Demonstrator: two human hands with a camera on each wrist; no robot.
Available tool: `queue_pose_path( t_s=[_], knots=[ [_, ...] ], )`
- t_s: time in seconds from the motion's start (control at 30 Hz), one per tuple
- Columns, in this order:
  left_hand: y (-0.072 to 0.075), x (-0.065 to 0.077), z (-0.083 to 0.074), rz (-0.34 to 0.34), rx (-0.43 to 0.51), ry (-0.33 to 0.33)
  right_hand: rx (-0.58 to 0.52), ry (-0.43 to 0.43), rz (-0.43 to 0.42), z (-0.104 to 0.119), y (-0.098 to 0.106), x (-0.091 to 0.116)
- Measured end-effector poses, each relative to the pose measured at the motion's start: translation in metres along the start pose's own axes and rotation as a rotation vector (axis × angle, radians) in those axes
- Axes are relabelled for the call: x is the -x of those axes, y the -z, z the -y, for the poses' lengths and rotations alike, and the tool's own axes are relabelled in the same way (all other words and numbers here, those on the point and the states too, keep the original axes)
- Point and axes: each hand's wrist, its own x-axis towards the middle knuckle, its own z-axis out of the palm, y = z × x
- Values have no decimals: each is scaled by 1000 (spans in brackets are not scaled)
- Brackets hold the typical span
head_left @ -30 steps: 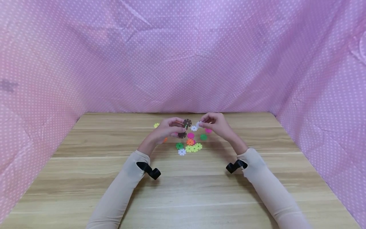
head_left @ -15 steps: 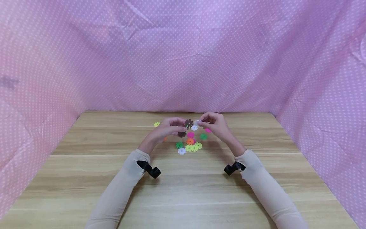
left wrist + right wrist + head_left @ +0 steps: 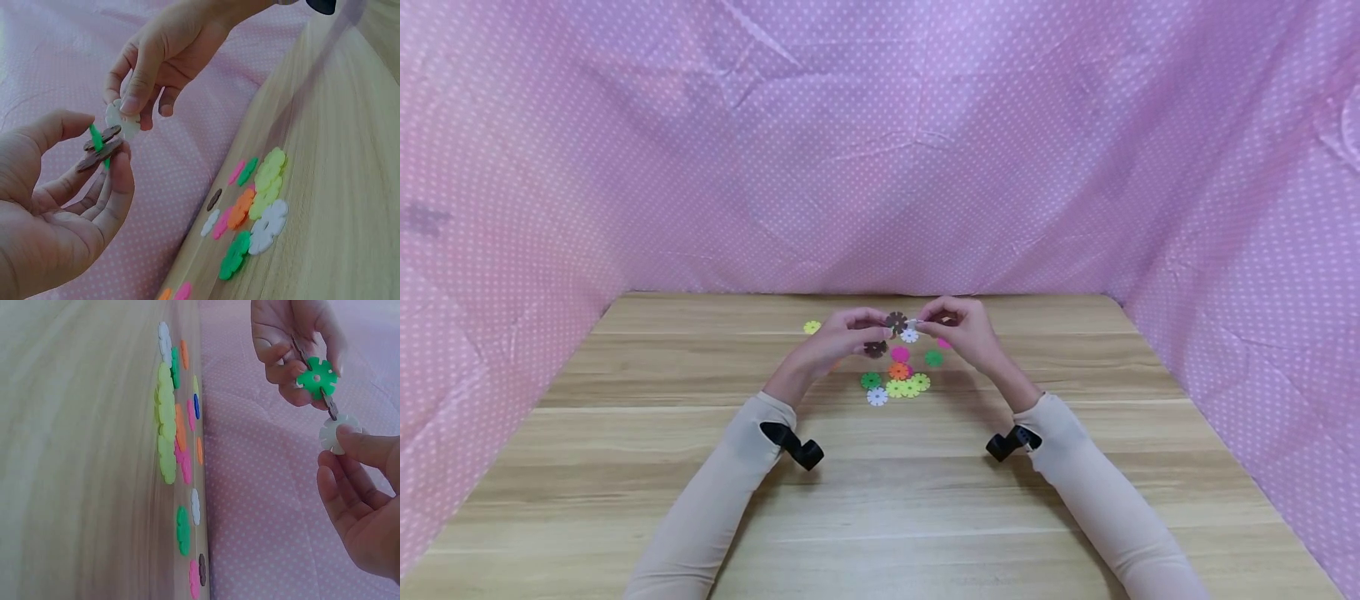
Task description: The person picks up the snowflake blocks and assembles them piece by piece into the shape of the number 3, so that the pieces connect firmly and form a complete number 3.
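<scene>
My left hand (image 3: pixel 842 340) pinches a small joined piece, lifted above the table. It is made of a green notched flower disc (image 3: pixel 317 379) with two brown flower discs slotted into it, one brown disc (image 3: pixel 897 322) pointing towards the right hand. Between thumb and fingers my right hand (image 3: pixel 964 333) grips a white flower disc (image 3: pixel 329 439). In the right wrist view the white disc's edge meets the outer brown disc (image 3: pixel 330 407); whether their notches are engaged I cannot tell.
Loose flower discs lie on the wooden table (image 3: pixel 880 500) below the hands: yellow discs (image 3: pixel 910 387), an orange disc (image 3: pixel 898 371), a white disc (image 3: pixel 877 397), green, pink and others. A pink dotted cloth (image 3: pixel 880 167) surrounds the table's back and sides.
The right hand has moved slightly left, bringing the white disc up to the brown disc. The white disc has turned more edge-on in the head view. The left hand has barely shifted.
</scene>
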Motion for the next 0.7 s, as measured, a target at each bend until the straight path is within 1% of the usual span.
queue_pose_path(
  t_s=[0.23, 0.43, 0.57, 0.7],
  knots=[
    [-6, 0, -4, -38, 56, 26, 10, 38, -5, 3, -5, 1],
    [-8, 0, -2, -40, 96, 26, 44, 50, 12, 6, -9, 3],
    [-8, 1, -2, -41, 95, 13, 83, 78, 25, 6, -11, 5],
    [-9, 2, -3, -44, 82, 4, 100, 137, 36, 5, -12, 5]
  ],
)
